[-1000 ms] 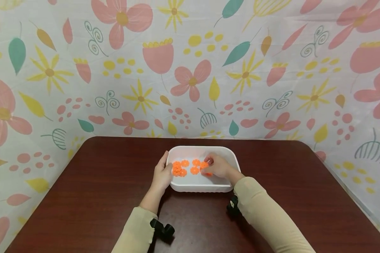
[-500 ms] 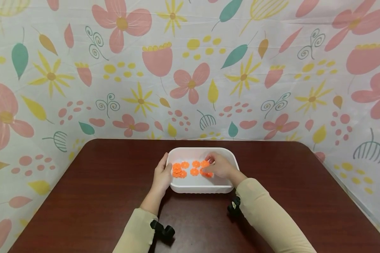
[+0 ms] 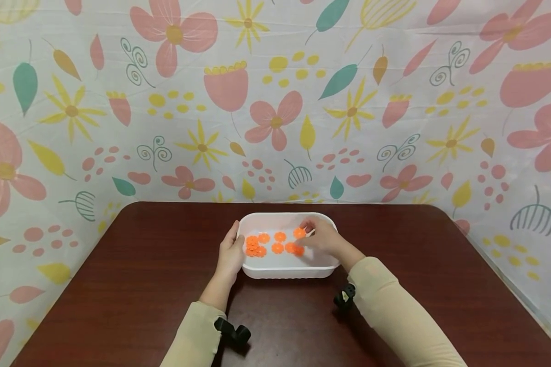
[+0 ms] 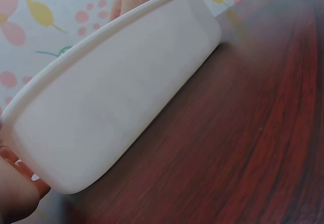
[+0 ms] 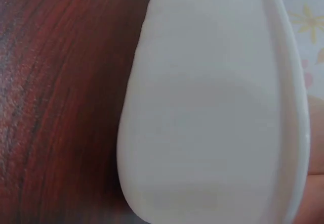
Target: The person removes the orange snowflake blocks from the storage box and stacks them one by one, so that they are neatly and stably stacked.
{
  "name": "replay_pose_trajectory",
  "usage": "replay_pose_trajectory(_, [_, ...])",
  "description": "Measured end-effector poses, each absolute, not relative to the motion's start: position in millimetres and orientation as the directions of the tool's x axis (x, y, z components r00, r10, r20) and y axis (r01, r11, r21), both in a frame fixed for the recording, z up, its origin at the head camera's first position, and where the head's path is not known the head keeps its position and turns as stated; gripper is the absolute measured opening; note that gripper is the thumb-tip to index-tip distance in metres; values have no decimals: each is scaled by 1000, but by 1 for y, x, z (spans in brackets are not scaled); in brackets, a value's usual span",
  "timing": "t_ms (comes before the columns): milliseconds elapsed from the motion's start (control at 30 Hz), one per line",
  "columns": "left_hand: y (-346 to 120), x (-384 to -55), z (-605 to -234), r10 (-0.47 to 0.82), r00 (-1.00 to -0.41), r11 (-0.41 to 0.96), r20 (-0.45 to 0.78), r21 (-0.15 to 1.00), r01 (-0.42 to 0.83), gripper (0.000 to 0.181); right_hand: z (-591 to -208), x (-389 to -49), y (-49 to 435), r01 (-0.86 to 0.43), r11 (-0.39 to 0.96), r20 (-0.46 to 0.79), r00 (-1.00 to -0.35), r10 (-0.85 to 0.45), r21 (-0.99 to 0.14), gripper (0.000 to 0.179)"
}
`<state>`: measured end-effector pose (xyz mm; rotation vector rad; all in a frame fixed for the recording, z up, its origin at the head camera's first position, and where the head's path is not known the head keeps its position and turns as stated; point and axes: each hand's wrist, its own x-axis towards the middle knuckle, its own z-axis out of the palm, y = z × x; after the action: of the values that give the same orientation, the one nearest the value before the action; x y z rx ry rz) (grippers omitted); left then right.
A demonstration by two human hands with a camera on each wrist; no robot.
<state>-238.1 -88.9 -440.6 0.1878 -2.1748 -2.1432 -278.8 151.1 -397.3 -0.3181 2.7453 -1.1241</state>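
A white rectangular tub (image 3: 289, 272) stands on the table, holding several orange flower-shaped carrot slices (image 3: 277, 248). Some of them are piled at its left end, others lie spread toward the right. My left hand (image 3: 230, 256) grips the tub's left end, thumb at the rim and fingers along the outside. Over the tub's right half, my right hand (image 3: 326, 238) pinches one carrot slice (image 3: 299, 233) between thumb and fingers. The wrist views show mostly the tub's outer wall (image 4: 111, 92), which hides the slices; part of the right hand (image 5: 316, 153) appears beyond the rim.
The dark red-brown wooden table (image 3: 142, 275) extends around the tub on all sides. Behind it hangs a white cloth (image 3: 275, 168) with a flower and leaf print. A black wrist mount (image 3: 232, 332) sits on the left sleeve, another (image 3: 344, 295) on the right.
The tub has shifted slightly left with my left hand. My right hand has drawn a little back to the right, and the pinched slice has come up away from the others.
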Motion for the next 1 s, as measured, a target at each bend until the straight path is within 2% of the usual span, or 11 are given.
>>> replay_pose_trajectory(600, [-89,-238,-444,-120,-993,-5,-24,1000,-24,51,-383,-275,169,-164,695,-3,-973,-232,-700,39])
replay_pose_trajectory(1000, [-91,-239,-446,-109,-994,-15,-13,1000,-11,51,-377,-269,184,-161,644,27,-977,-213,-748,39])
